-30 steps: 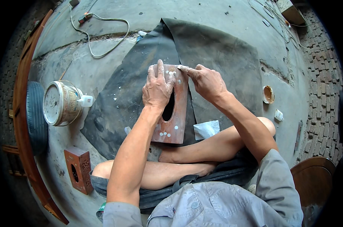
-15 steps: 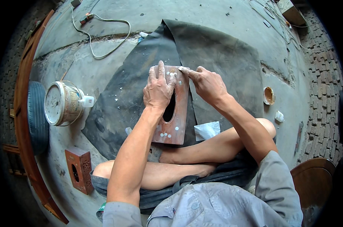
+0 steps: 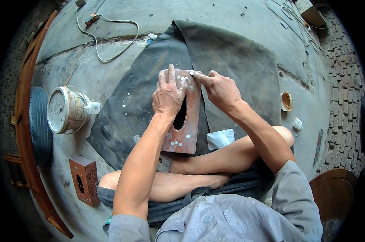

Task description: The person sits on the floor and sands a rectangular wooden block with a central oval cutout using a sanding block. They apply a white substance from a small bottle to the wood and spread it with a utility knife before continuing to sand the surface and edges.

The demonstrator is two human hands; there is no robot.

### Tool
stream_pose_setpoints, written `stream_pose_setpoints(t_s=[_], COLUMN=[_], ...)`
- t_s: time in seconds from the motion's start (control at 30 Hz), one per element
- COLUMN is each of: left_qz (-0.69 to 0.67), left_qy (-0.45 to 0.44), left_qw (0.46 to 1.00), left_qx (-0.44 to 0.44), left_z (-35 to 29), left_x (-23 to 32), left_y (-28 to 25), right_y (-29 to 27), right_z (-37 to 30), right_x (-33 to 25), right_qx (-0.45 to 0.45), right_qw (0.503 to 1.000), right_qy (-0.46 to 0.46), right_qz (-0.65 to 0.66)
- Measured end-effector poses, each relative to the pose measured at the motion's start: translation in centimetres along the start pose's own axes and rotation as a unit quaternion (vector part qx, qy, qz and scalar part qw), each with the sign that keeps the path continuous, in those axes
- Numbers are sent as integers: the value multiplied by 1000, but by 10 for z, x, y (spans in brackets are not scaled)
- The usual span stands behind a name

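A reddish-brown wooden tissue box (image 3: 192,117) with a long oval opening lies on the dark sheet in front of my crossed legs. Small pale inlaid dots mark both ends of its top face. My left hand (image 3: 168,97), whitened with dust, grips its far left part, the thumb across the top and the index finger stretched past the far edge. At the far right corner, my right hand (image 3: 222,88) presses its index fingertip, with a bit of white matter there. Its other fingers are curled under, and whatever they hold is hidden.
The dark sheet (image 3: 239,60) covers the concrete floor. A crumpled white sheet (image 3: 220,139) lies by my shin. Leftward stand a lidded bucket (image 3: 67,111), a tyre (image 3: 40,125) and another carved wooden box (image 3: 84,181). A round tub (image 3: 287,101) and small white bottle (image 3: 297,124) are rightward.
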State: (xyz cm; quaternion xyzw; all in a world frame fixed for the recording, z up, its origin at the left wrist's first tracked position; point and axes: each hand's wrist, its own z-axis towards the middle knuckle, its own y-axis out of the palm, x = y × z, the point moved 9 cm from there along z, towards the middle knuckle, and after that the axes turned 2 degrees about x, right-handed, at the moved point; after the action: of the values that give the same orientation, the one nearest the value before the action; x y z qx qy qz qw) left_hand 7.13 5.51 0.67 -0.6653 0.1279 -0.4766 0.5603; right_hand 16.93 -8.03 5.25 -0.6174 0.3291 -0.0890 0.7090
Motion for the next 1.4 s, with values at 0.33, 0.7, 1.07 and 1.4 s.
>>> stream_pose_setpoints(t_s=[0.33, 0.7, 1.07, 1.4], left_qz=[-2, -43, -47, -48], left_qy=[-2, -30, -48, -32], left_qw=[1000, 998, 998, 998], left_qx=[-5, 30, 14, 30], left_z=[0, -2, 0, -1], left_x=[1, -3, -6, -9], left_y=[1, -7, -5, -4], right_y=[5, 0, 8, 12], right_z=[5, 6, 10, 12], right_x=[2, -9, -30, -29], right_qx=[-4, 41, 39, 30], right_qw=[1000, 998, 997, 997], right_qy=[12, -6, -62, -77], right_qz=[-1, 47, 15, 1])
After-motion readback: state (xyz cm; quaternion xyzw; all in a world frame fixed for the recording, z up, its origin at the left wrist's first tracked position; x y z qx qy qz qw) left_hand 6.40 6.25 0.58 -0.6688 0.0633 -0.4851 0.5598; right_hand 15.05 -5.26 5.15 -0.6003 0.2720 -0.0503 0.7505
